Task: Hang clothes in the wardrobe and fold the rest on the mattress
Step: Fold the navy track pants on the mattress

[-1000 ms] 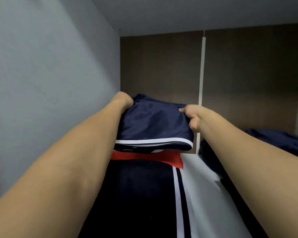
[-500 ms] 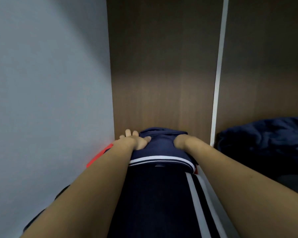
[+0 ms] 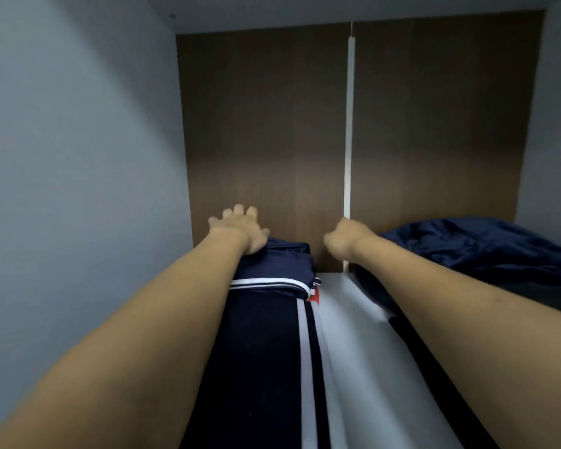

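A folded navy garment (image 3: 279,264) with a white-striped hem lies at the back of a wardrobe shelf, on top of a larger navy garment (image 3: 259,361) with white stripes and a bit of red. My left hand (image 3: 240,230) has its fingers spread and its palm pressing on the folded garment's back left corner. Just right of the garment, my right hand (image 3: 345,239) hovers in the air with fingers curled, holding nothing.
The shelf (image 3: 353,335) is white, with a grey side wall (image 3: 78,189) on the left and a brown back panel (image 3: 266,140). A white vertical divider (image 3: 348,140) splits the space. A crumpled navy cloth (image 3: 480,251) lies in the right compartment.
Both hands carried the folded navy garment to the back of the shelf and set it down. The right hand has let go and lifted off; the left hand has opened flat on it.
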`<state>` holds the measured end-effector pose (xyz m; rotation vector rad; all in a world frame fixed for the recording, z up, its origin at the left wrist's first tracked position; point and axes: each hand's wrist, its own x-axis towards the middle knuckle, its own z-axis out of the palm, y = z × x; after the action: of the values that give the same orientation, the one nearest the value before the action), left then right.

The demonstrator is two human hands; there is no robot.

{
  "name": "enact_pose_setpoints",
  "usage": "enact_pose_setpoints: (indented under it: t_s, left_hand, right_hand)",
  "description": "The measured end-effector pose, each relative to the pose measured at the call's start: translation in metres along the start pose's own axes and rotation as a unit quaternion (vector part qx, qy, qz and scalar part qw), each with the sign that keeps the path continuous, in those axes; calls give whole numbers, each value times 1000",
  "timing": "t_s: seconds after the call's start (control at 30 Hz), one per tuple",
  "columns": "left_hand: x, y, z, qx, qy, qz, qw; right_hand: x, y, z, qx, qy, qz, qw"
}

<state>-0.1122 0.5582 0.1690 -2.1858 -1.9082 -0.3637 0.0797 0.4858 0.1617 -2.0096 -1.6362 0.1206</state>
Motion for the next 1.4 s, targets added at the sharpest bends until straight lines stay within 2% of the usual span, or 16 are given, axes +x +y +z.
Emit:
enact_pose_setpoints:
  t_s: [0.27,0.47,0.6,0.77,0.93,1.03,1.17,1.27,1.4]
  left_hand:
    - [-145,76,-72,24,110,121,986]
    - [-263,145,-116,-19,152,200,968]
    - [-336,202,-139,-52,164,273,947]
    - [-412,256,-166,-97,195,343,914]
    - [-484,291,-176,-163,172,403,884]
    - [-536,300,-186,-245,188,438,845]
    - [-626,316,-224,-340,266,486,760]
    - [-705,340,-252,-359,307,530,704]
    - [-800,392,-275,-344,311,570,678]
  right_hand:
    - [-158,65,-116,-71,104,-17,992]
    - [-301,121,-188,-124,141,3,982]
    - [-391,146,-232,-169,146,36,974]
    - [-495,160,-286,-215,196,80,953]
    - [-592,169,-305,-227,199,136,943]
    - [-652,164,-318,-248,209,142,935]
    - [-748,167,-350,-308,265,114,906]
    - [-829,186,-375,-325,299,142,886]
    - [-935,224,-400,-314,300,232,871]
